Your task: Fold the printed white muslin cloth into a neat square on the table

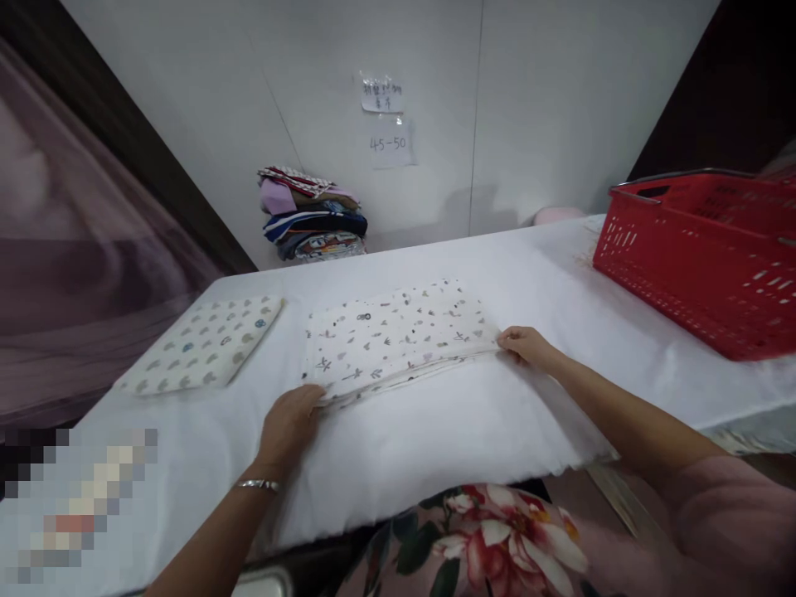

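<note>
Left hand [292, 424] and right hand [523, 347] each hold one near corner of the patterned cloth [398, 327], with fingers narrowly closed; the left thumb I cannot see clearly. This cloth lies flat between the hands and beyond them. If one hand pulls stronger than the other, the loose layers at the near edge could slip apart and the edge would become slanted. Dragging it low may also wrinkle the white table cover [547, 269] under it.

The cloth looks thin, soft and matt, rectangular, with small greyish prints. Beyond the left hand, to its left, rests a flat folded cloth [205, 344]; right of the right hand stands a stiff, perforated red basket [684, 286], seemingly plastic.
</note>
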`<state>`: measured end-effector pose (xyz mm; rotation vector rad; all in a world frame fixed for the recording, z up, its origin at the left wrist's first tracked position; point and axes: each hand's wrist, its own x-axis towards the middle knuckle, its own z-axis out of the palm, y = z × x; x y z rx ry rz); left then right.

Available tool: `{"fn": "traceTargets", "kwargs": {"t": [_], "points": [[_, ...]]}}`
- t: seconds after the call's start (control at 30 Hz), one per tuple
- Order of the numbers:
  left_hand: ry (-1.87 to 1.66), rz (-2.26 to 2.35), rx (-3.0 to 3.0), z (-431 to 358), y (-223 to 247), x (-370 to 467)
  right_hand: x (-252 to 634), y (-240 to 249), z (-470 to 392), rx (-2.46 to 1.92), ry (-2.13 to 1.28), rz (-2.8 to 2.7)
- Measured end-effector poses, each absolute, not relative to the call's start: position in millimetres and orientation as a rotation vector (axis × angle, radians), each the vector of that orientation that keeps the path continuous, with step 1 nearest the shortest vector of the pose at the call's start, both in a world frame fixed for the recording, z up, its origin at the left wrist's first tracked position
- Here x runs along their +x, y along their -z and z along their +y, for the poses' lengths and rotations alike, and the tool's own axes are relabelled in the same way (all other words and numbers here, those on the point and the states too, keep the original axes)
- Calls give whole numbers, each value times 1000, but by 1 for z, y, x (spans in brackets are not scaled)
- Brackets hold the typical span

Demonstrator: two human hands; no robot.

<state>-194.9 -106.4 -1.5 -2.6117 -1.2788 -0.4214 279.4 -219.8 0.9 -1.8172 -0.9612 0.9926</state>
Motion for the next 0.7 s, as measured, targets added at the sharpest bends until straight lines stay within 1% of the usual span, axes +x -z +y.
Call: {"fn": "traceTargets", "kwargs": {"t": [0.17, 0.27, 0.37, 0.47, 0.7], "points": [[546, -1370, -2564, -109, 10, -197, 278, 3, -222, -1834, -972, -1005], [468, -1324, -2622, -111, 9, -192, 278, 6, -221, -1934, -911, -1138], [330, -1295, -2640, -114, 2, -183, 279, 7, -220, -2055, -712, -1349], [280, -1281, -2591, -119, -5, -174, 280, 8, -220, -2114, -532, -1491], [287, -1130, -2654, -117, -6, -126, 282, 11, -222, -2151, -492, -1556]]}}
